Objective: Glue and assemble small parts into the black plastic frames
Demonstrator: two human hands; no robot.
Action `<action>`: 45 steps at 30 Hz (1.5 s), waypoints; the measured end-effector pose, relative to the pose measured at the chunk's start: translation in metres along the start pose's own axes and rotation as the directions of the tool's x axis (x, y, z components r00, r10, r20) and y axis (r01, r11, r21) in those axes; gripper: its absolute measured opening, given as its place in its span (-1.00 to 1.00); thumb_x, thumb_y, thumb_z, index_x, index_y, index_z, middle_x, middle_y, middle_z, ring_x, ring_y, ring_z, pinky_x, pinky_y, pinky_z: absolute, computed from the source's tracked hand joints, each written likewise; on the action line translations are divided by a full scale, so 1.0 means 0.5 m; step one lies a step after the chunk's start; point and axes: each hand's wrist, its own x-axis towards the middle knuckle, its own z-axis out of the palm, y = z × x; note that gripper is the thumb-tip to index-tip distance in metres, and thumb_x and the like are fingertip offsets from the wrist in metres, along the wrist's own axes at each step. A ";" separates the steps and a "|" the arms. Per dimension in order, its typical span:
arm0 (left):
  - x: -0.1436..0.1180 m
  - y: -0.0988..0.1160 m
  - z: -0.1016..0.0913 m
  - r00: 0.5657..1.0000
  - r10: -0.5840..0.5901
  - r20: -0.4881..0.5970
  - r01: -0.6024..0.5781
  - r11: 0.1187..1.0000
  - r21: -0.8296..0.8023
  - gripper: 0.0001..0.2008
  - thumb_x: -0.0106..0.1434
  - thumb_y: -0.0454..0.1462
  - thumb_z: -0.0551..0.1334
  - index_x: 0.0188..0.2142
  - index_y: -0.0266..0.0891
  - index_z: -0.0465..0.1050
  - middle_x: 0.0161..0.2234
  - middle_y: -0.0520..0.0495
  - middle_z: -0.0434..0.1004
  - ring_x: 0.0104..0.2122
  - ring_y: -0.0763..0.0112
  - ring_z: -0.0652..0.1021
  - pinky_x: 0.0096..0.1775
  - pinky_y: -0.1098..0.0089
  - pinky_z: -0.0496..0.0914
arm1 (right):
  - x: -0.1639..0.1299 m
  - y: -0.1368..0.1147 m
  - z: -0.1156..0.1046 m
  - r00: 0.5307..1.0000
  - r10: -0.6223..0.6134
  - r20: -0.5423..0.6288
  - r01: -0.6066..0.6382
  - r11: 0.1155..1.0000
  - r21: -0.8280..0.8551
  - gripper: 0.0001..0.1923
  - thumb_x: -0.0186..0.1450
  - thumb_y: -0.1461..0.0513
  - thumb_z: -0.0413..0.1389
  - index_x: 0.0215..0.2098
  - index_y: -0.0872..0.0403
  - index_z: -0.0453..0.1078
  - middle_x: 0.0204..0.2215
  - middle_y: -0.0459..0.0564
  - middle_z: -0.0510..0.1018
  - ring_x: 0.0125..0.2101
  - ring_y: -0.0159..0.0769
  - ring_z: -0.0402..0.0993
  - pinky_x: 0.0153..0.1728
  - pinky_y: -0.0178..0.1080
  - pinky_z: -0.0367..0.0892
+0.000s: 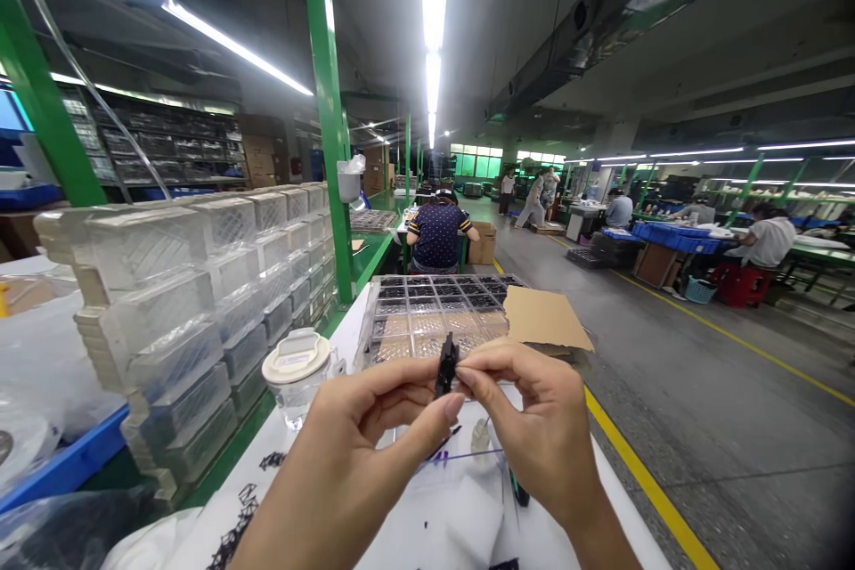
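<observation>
Both of my hands are raised over the white bench and pinch one small black plastic part [445,364] between their fingertips. My left hand [361,445] grips it from the left with thumb and forefinger. From the right, my right hand [534,419] holds the same part. Just beyond the part lies a clear compartment tray [434,303], its far rows filled with black parts. A clear jar with a white lid [297,376] stands to the left of my hands.
Stacks of clear plastic trays [200,303] line the left side beside a green post [330,125]. A cardboard sheet [544,319] rests on the tray's right edge. Loose black parts [233,525] lie on the bench. A seated person [437,236] works ahead; others sit across the aisle.
</observation>
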 end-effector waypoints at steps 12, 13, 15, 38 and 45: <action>0.004 -0.006 0.030 0.990 0.103 -0.101 -0.103 0.995 0.004 -0.72 0.26 -0.19 0.46 -0.02 -0.06 0.68 -0.14 0.04 0.75 -0.17 0.33 0.72 -0.11 0.57 0.60 | 0.001 -0.003 -0.005 0.998 0.008 -0.063 -0.008 1.000 0.004 -0.85 0.38 0.36 0.21 -0.32 0.03 0.56 -0.35 -0.11 0.66 -0.32 -0.37 0.56 -0.25 -0.39 0.44; 0.003 -0.006 0.029 0.990 0.111 -0.087 -0.110 0.994 0.018 -0.72 0.27 -0.19 0.45 -0.02 -0.05 0.68 -0.13 0.04 0.75 -0.17 0.34 0.72 -0.11 0.57 0.60 | 0.001 -0.005 -0.006 0.999 0.002 -0.052 -0.002 1.000 -0.002 -0.85 0.38 0.36 0.21 -0.32 0.03 0.56 -0.37 -0.12 0.65 -0.33 -0.38 0.56 -0.25 -0.39 0.43; 0.001 -0.004 0.026 0.988 0.139 -0.066 -0.135 0.989 0.065 -0.73 0.29 -0.19 0.43 -0.02 -0.05 0.68 -0.12 0.04 0.74 -0.16 0.35 0.71 -0.11 0.57 0.60 | 0.003 -0.007 -0.010 1.000 -0.014 -0.023 0.014 1.000 -0.013 -0.86 0.38 0.37 0.21 -0.31 0.04 0.55 -0.39 -0.13 0.63 -0.34 -0.39 0.55 -0.26 -0.38 0.42; 0.003 -0.005 0.026 0.995 0.019 -0.099 -0.031 0.992 -0.122 -0.69 0.15 -0.18 0.54 -0.09 -0.10 0.72 -0.31 -0.02 0.76 -0.34 0.33 0.70 -0.23 0.51 0.62 | -0.003 -0.021 -0.015 0.994 0.082 -0.070 -0.077 0.994 0.077 -0.86 0.37 0.34 0.24 -0.30 -0.01 0.61 -0.35 -0.14 0.66 -0.32 -0.39 0.58 -0.28 -0.40 0.48; 0.001 -0.002 0.031 0.997 0.006 -0.082 -0.018 0.989 -0.148 -0.70 0.19 -0.18 0.52 -0.06 0.00 0.72 -0.33 0.04 0.74 -0.35 0.43 0.68 -0.28 0.63 0.58 | 0.002 -0.033 -0.028 0.997 0.039 -0.069 -0.037 0.999 0.040 -0.85 0.34 0.38 0.25 -0.32 0.02 0.59 -0.40 -0.15 0.64 -0.38 -0.41 0.57 -0.31 -0.41 0.47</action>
